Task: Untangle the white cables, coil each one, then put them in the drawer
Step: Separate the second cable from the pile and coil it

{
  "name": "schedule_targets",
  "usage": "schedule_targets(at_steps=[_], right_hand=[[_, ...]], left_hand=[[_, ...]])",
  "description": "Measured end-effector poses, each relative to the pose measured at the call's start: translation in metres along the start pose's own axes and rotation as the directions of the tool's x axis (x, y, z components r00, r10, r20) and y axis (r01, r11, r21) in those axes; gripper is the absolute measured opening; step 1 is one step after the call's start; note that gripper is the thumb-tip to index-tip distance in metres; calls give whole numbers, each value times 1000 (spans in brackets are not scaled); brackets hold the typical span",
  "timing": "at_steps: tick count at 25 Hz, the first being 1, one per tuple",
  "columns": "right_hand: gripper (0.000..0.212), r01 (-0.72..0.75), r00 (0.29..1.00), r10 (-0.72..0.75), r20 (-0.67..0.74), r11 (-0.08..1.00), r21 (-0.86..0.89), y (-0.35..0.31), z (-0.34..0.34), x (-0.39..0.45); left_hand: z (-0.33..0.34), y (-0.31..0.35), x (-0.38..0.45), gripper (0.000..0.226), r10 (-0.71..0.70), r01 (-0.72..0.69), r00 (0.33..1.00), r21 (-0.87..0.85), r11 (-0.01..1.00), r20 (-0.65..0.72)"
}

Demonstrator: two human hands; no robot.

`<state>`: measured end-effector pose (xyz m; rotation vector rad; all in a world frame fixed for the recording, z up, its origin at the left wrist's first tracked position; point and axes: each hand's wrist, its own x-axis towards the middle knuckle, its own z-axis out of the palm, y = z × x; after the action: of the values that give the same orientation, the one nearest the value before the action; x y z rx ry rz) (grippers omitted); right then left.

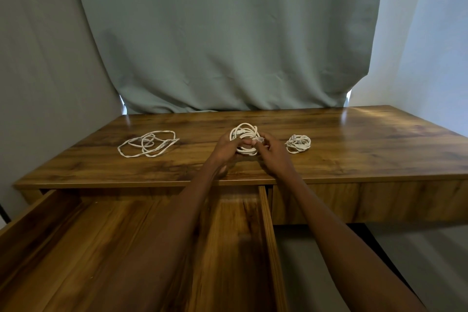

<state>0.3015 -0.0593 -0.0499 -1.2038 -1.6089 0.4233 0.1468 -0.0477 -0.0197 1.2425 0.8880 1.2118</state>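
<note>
Coiled cable (244, 138) held between left hand (226, 147) and right hand (272, 152).

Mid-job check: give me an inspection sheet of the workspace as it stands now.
Surface: wooden desk, glossy, bare apart from the cables.
Job's things: open drawer at front left, no cables visible inside.
Clutter: nothing seen.
Grippers: left hand and right hand both grip the middle coil, lifted above the desk.
Cables: finished small coil lies on the right; loose cable sprawls uncoiled on the left.
Surroundings: grey-green curtain behind the desk, pale wall either side.
</note>
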Motion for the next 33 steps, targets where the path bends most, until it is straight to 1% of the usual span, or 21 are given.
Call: schedule_targets(at_steps=[2,4,5,6,8,9,11,13,15,17,20,22,24,26,28,29,31,32,33], right_hand=[[34,46,998,-45,-38,999,7,-1,1,-3],[31,86,994,-86,-63,996,3,-1,4,-2],[30,117,991,-118,-68,993,-17,-1,5,-1],[27,149,987,-151,-59,988,-35,-2,5,-2],[20,203,979,-204,-20,977,-61,-9,3,-5],[18,229,973,-230,-5,970,-81,-14,3,-7],[17,268,963,-271,-12,956,-117,-20,3,-10],[23,281,951,-298,-81,943,-179,-21,6,-11],[27,305,918,-357,-175,915,-265,-17,11,-11],[24,364,869,-444,-220,873,-323,-18,14,-12],[26,444,833,-516,-201,839,-314,-23,13,-16],[29,480,826,-533,-180,835,-268,-26,16,-25],[30,447,857,-478,-192,876,-181,-31,19,-34],[28,398,881,-413,-233,911,-108,-34,21,-36],[24,352,902,-349,-254,935,-32,-38,20,-37],[22,317,916,-295,-272,948,39,-40,19,-37],[22,216,938,-125,-324,940,265,-46,15,-34],[21,161,939,-21,-343,908,386,-50,13,-31],[20,100,931,96,-352,861,499,-52,10,-25]], left_hand=[[0,-1,-1,46,52,-52,999,88,995,-2],[-3,-2,0,65,161,-151,987,275,950,-12],[-6,-1,1,71,240,-228,971,392,891,19],[-9,-1,3,73,305,-305,949,504,808,84],[-15,0,4,67,358,-395,912,662,637,199],[-17,-1,4,60,384,-415,898,705,575,215],[-19,-2,4,45,453,-451,863,743,495,222],[-20,-2,3,40,468,-484,843,757,440,267],[-19,-1,2,37,430,-462,858,790,403,282],[-19,-2,5,33,397,-398,883,847,353,250],[-23,-3,9,30,352,-264,925,907,328,142],[-28,-1,12,28,315,-175,946,937,302,75],[-30,-2,13,26,283,-139,958,949,282,56],[-27,-4,9,25,269,-129,962,946,296,47],[-24,-8,4,25,283,-126,958,949,287,42],[-23,-9,1,25,300,-136,952,955,265,52],[-24,-10,-5,25,360,-178,928,963,204,96],[-24,-8,-8,25,394,-217,910,956,198,125],[-24,-7,-13,24,421,-269,893,938,220,158]])
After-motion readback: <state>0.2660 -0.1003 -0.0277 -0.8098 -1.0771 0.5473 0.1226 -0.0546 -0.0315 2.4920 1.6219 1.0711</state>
